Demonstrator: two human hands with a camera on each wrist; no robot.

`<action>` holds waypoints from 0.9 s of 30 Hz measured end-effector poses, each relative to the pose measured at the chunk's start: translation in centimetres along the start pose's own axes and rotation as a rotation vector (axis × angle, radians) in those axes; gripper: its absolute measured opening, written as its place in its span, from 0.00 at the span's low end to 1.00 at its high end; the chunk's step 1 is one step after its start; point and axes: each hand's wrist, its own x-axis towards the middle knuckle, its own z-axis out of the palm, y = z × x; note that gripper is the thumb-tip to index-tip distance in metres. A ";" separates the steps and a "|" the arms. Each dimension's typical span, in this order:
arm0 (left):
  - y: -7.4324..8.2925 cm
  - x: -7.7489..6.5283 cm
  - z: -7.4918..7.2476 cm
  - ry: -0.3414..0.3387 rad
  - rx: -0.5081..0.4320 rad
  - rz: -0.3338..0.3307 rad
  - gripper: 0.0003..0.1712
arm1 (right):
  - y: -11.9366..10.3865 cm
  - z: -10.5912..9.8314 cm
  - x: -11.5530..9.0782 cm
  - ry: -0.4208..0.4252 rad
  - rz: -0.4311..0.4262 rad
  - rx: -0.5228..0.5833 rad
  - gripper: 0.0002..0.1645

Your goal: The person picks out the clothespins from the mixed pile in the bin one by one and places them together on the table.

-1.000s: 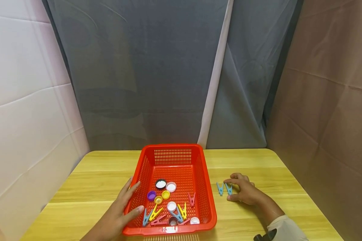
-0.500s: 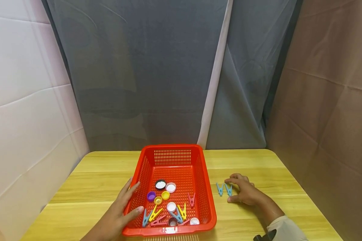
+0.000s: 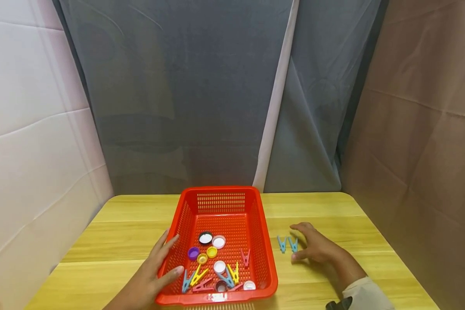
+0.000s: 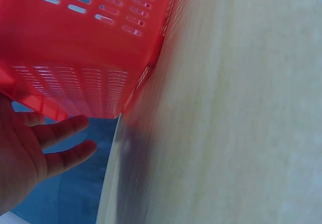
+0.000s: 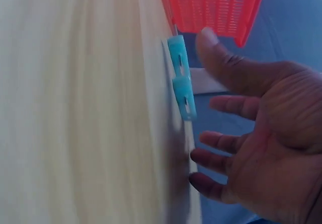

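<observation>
A red plastic basket (image 3: 269,258) stands at the middle front of the table, holding several bottle caps and clothespins. My left hand (image 3: 149,275) rests at its left rim, thumb reaching over the rim and fingers extended; in the left wrist view those fingers are straight beside the slotted wall. Right of the basket, two light blue clothespins lie side by side, a left one (image 3: 282,244) and a right one (image 3: 293,245). My right hand (image 3: 317,247) hovers beside the right clothespin, thumb and index finger spread around it, holding nothing. The right wrist view shows its fingers (image 5: 219,161) apart.
In the basket lie a black-rimmed cap (image 3: 206,238), a purple cap (image 3: 193,253), a yellow clothespin (image 3: 199,275) and a pink clothespin (image 3: 246,258). Grey curtains (image 3: 201,107) hang behind the wooden table (image 3: 139,224), with fabric walls at both sides.
The right hand's index finger has lifted off the right blue clothespin, widening its gap to the thumb. The left hand and both blue clothespins stay in place.
</observation>
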 end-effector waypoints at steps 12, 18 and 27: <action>0.3 -0.2 0.0 -0.023 -0.038 -0.003 0.46 | -3.4 -2.7 -1.0 0.021 -0.160 0.078 0.56; 0.4 -0.1 -0.1 -0.033 -0.036 -0.023 0.46 | -5.7 -3.3 -1.5 0.030 -0.252 0.106 0.51; 0.3 0.0 -0.1 -0.032 -0.053 -0.045 0.47 | -10.3 -3.5 -1.1 0.041 -0.364 0.133 0.39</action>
